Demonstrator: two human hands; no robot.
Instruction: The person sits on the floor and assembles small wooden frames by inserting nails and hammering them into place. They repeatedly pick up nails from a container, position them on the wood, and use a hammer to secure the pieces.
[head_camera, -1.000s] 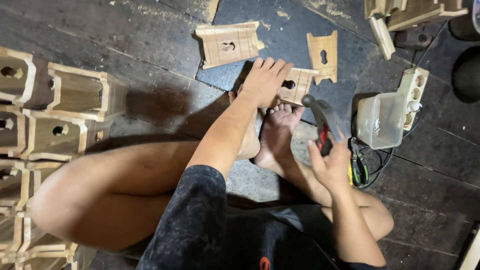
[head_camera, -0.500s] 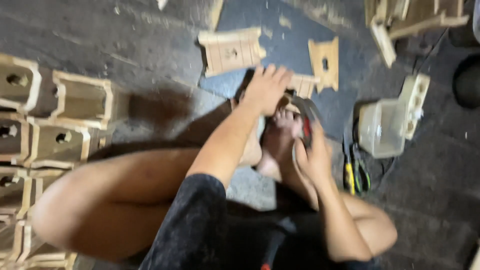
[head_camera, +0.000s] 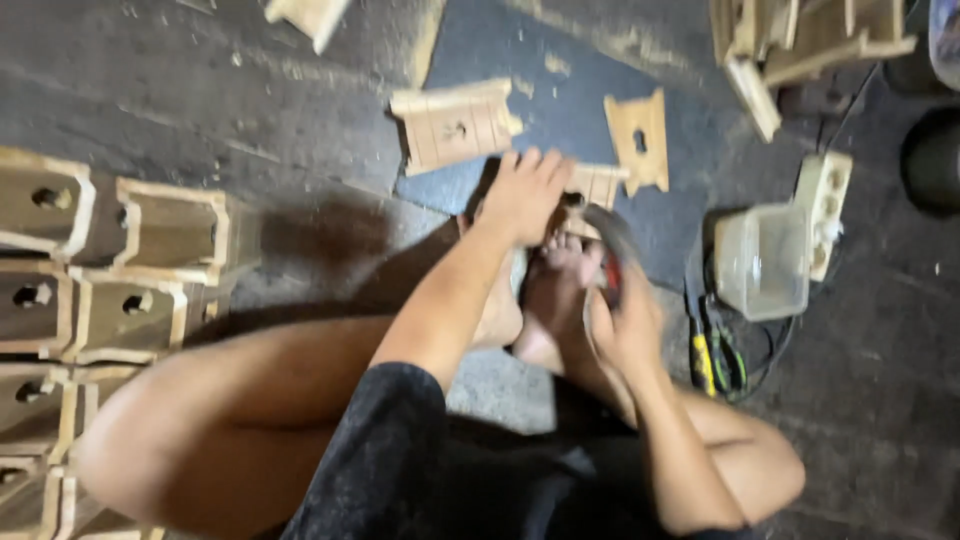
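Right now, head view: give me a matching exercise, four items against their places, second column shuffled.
Things:
1. left hand
2. right hand
3. clear plastic tub
4. stacked pale wooden boxes with round holes

Places:
A. at the frame's left edge, on the dark floor
B. gripping a blurred hammer with a red grip
C. pressed flat on a small pale wooden piece
D. right of the feet, beside a white power strip

Pairs: 1-C, 2-B, 3-D, 4-A
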